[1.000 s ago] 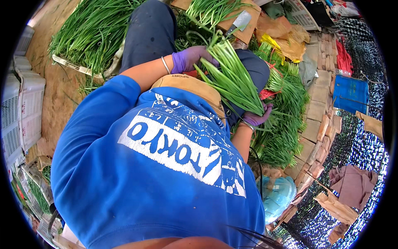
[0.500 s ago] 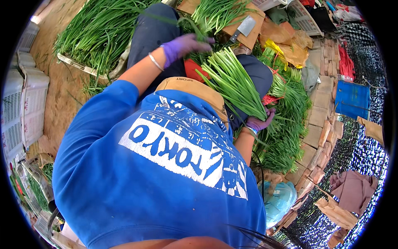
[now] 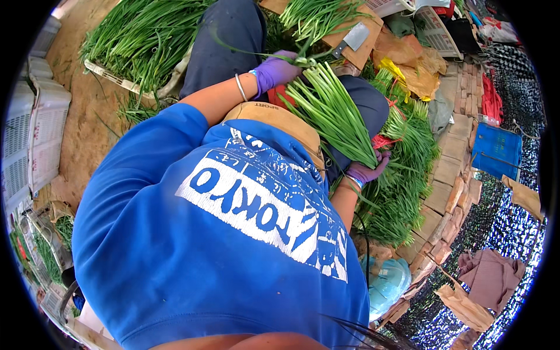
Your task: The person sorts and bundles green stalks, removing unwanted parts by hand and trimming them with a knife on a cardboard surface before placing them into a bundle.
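Observation:
A loose bundle of garlic chives point(image 3: 338, 114) lies slantwise over my right thigh, pale stem ends toward the upper left. My right hand point(image 3: 368, 169), in a purple glove, is closed round its lower right end. My left hand point(image 3: 275, 74), gloved too, is closed at the pale ends on a few thin chive leaves, one long leaf trailing up and left; its fingertips are partly hidden. Just beyond lie more chives point(image 3: 312, 20) on a wooden board point(image 3: 364, 49), with a cleaver point(image 3: 354, 36) beside them. Something red point(image 3: 280, 95) shows beneath the bundle.
A crate heaped with chives point(image 3: 140, 46) stands at far left, near stacked white crates point(image 3: 49, 128). Tied chives point(image 3: 402, 186) are piled right, along a brick edge point(image 3: 440, 189). Brown plastic point(image 3: 402, 49), a blue container point(image 3: 496, 150) and a teal bag point(image 3: 389, 283) lie around.
My left hand, blurred before, has come down and right to the bundle's pale ends. My right hand keeps its grip with little movement. The view has shifted slightly.

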`<state>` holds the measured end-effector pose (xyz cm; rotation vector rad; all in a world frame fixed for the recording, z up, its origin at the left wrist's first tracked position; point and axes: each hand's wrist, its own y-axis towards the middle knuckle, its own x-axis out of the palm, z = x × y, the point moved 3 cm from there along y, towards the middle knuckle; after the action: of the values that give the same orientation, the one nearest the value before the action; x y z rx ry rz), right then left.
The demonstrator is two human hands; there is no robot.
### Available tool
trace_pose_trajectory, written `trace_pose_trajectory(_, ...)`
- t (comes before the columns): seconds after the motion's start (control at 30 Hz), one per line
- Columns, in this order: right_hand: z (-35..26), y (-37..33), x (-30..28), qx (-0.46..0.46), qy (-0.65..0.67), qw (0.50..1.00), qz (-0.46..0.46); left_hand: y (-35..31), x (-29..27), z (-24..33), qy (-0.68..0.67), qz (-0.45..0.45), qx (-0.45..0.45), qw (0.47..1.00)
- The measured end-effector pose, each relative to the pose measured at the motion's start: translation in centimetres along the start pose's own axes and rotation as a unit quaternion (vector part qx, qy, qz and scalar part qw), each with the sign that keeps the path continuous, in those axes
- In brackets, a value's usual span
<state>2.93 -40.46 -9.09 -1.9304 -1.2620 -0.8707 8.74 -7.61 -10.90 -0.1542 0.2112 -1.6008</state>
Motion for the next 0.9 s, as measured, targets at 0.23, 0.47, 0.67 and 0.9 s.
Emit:
trace_pose_trajectory(0.23, -0.5, 1.0, -2.5, 0.031, 0.047, 0.998, -0.034, 1.6, -4.4, -0.2, -0.122, -0.143, 0.061, 0.98)
trace_pose_trajectory(0.47, -1.0, 0.5, -1.9, 0.016, 0.023, 0.999, -0.043, -1.5, 3.1, 1.1, -0.103, -0.286, -0.076, 0.95)
trace_pose_trajectory(0.67, -0.5, 0.7, -2.0, -0.024, -0.008, 1.0, -0.004, -3.0, 1.7, 2.6, -0.176, -0.253, 0.076, 0.948)
trace_pose_trajectory(0.9, -0.3, 0.9, -2.6, 0.005, 0.031, 0.999, -0.03, -0.3, -5.0, 3.6, -0.585, -0.131, 0.086, 0.796)
